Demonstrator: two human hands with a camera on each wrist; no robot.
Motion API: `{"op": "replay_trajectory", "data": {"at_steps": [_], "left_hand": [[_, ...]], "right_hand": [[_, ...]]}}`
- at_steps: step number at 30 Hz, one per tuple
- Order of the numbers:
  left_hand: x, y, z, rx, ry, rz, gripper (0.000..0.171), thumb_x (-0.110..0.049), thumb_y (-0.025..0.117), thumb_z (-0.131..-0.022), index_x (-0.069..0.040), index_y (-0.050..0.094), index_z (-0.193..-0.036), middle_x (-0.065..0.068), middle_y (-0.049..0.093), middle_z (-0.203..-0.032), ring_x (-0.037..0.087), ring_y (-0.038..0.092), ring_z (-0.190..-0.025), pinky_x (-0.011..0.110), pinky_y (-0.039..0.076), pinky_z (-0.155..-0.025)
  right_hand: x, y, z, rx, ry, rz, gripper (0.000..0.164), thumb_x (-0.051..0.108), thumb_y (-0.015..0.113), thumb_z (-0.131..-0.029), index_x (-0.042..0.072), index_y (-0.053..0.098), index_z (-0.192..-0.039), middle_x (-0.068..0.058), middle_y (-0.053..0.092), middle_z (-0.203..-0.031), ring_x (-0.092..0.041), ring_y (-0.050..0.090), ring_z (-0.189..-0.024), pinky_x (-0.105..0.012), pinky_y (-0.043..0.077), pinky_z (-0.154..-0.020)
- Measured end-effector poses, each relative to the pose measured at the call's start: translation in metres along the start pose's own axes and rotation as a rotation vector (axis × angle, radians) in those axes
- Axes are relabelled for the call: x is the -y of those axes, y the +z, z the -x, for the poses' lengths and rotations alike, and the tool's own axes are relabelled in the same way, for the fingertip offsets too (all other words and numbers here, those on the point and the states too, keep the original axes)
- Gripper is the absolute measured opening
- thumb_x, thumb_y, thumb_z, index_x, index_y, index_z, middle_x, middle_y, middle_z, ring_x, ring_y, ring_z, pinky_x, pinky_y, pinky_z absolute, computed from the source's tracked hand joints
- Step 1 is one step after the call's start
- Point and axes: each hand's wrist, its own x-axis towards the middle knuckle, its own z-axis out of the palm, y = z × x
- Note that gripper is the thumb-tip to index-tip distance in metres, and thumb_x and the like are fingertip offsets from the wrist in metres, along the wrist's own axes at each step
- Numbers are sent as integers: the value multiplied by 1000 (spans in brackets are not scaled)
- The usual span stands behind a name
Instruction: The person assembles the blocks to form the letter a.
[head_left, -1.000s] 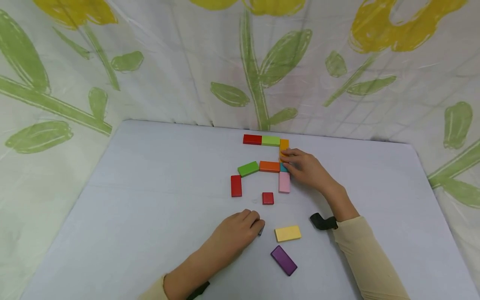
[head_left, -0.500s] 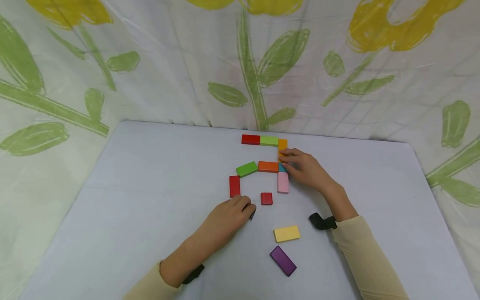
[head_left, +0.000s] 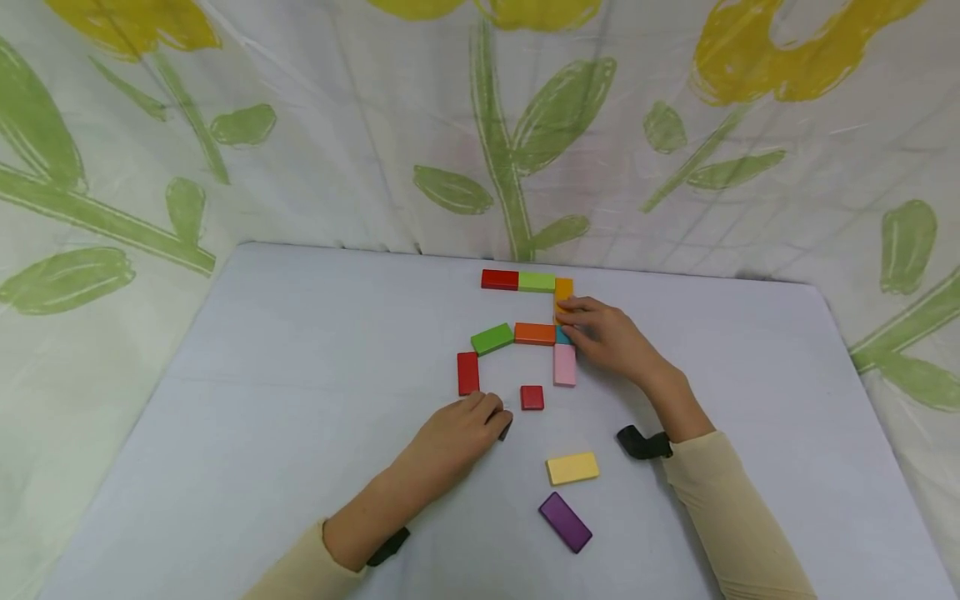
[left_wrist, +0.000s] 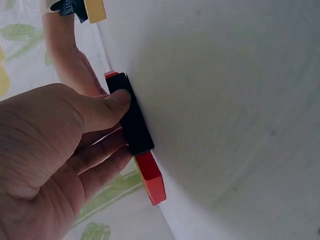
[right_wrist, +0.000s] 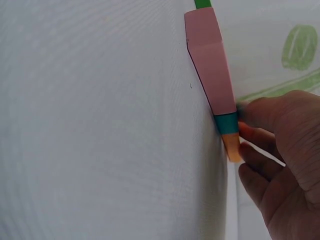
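Observation:
My left hand [head_left: 459,432] pinches a black block [left_wrist: 136,120] between thumb and fingers. In the left wrist view this block lines up with the end of a red block [left_wrist: 151,176]. From the head, it is mostly hidden by the hand, just below the upright red block [head_left: 468,373]. Fingertips of my right hand [head_left: 613,340] rest on the yellow-orange block [head_left: 564,288] and the teal block [right_wrist: 226,123], fingers loosely extended. The pink block [head_left: 565,365] adjoins the teal one; an orange block [head_left: 535,334] and a green block [head_left: 492,339] continue leftward.
A dark red block [head_left: 499,279] and a light green block [head_left: 536,282] form the top row. A small red square block [head_left: 532,397] lies between the hands. Nearer are a pale yellow block [head_left: 572,468] and a purple block [head_left: 566,522]. A painted curtain hangs behind the table.
My left hand has carried the black block up and left to just below the upright red block, then stayed nearly still. My right hand keeps its place on the blocks.

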Motion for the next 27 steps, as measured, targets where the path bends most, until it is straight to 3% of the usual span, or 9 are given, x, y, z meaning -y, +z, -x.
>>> {"op": "replay_trajectory", "data": {"at_steps": [7,27], "left_hand": [[0,3,-1,-19,0,-16,40,-16,85,-90,-13,73,-129,2,69,-121,14,64,-109,20,61,-90],[3,2,-2,-29,-26,28,41,-13,84,-91,-11,73,-130,3,69,-122,15,64,-111,22,62,-92]], "right_hand": [[2,-2,2,4,28,-3,34,9,68,-102,1,70,-135,-18,61,-152,-40,53,-147,-57,45,-121],[-2,0,-1,-10,-9,-9,34,8,70,-101,1,71,-135,-18,64,-149,-39,55,-144,-56,46,-120]]}}
